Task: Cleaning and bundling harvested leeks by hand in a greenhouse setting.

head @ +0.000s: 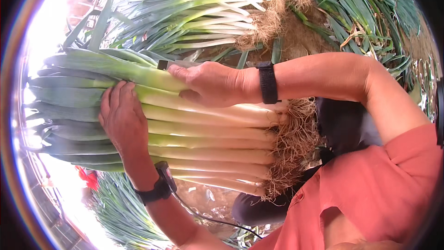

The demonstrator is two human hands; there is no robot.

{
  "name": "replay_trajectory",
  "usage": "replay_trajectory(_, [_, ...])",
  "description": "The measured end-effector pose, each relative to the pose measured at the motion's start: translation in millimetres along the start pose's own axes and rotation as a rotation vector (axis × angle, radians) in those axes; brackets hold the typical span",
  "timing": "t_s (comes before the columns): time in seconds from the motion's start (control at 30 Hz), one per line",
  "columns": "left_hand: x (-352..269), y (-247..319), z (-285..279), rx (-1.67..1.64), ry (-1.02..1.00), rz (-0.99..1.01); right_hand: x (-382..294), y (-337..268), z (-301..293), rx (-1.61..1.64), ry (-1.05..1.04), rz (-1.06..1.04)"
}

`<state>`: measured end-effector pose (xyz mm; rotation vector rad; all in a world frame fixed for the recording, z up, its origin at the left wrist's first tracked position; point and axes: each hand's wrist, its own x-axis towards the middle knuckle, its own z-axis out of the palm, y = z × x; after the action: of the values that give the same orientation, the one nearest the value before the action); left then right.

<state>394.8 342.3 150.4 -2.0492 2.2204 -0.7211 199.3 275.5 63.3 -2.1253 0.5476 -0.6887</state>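
A row of large leeks (208, 142) lies side by side before me, green leaves to the left and pale shafts to the right. Their stringy roots (295, 149) bunch at the right end, near my body. My left hand (125, 118) lies across the green part, its fingertips tucked against the topmost leek. Farther along that leek, my right hand (215, 83) grips it, thumb and fingers on either side. A small dark-ended strip (163, 64) shows just beyond the right fingers; what it is cannot be made out. My palms are hidden.
Another pile of rooted leeks (208, 21) lies beyond, on brown soil (298, 38). Loose green leaves (367, 17) heap at the upper right. More leeks (128, 211) lie at lower left, near something red (88, 177). A black cable (215, 219) trails from my left wrist device (164, 177).
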Motion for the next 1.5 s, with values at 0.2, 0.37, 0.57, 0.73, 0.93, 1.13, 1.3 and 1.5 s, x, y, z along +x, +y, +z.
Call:
replay_trajectory(0.2, [-5, -3, 7, 0.001, -0.025, -0.005, -3, 1, 4, -0.109, -0.104, 0.019])
replay_trajectory(0.37, [-2, -4, 6, 0.062, -0.043, 0.019, 1, 12, 13, -0.128, -0.151, 0.084])
replay_trajectory(0.57, [3, -7, 21, 0.057, 0.023, 0.09, 5, 32, 20, -0.317, 0.064, -0.071])
replay_trajectory(0.73, [2, -14, 20, 0.065, 0.018, 0.115, 12, 29, 24, -0.24, 0.025, -0.002])
replay_trajectory(0.93, [12, 3, 29, 0.059, 0.015, 0.067, 8, 39, 23, -0.096, 0.065, 0.116])
replay_trajectory(1.13, [8, -1, 21, 0.062, -0.028, 0.021, 8, 25, 11, -0.031, -0.174, 0.233])
replay_trajectory(1.3, [12, 6, 16, 0.072, -0.054, 0.011, 2, 31, 15, -0.028, -0.138, 0.231])
replay_trajectory(1.5, [9, 8, 14, 0.065, -0.076, -0.006, -13, 28, 7, -0.028, -0.158, 0.262])
